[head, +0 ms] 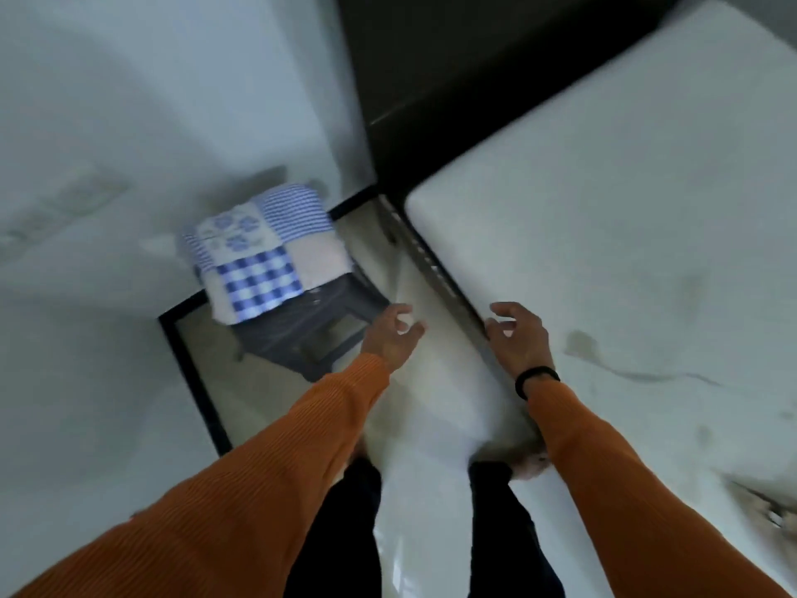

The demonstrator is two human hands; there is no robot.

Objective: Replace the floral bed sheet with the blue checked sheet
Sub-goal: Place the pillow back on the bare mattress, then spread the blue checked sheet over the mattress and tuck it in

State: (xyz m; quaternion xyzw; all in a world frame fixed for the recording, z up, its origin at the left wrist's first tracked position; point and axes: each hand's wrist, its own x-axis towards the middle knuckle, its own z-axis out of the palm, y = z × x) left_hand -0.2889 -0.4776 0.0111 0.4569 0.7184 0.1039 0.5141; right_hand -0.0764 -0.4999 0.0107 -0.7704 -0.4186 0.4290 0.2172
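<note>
- Orange sleeves reach up from the bottom of the frame, above dark trousers and a pale glossy floor.
- Left hand (390, 334), at centre, hangs over the floor with its fingers (399, 315) loosely curled and apart, gripping nothing.
- Right hand (517, 336), just right of centre, hovers at the mattress edge, fingers loosely curled and empty; a black band circles that wrist.
- Bare white mattress (625, 217) fills the right half of the frame, showing faint stains and no sheet, so the floral sheet appears to be already off. It is nowhere in view.
- Blue checked sheet (261, 256) lies folded on a dark stool (310, 334) at centre left, near the left hand but untouched.
- Its top shows patchwork: blue-and-white checks, fine blue stripes, a blue flower panel and a plain pale square.
- Judging by this, picking up, unfolding and spreading the sheet all remain.
- Motion blur softens the picture.
</note>
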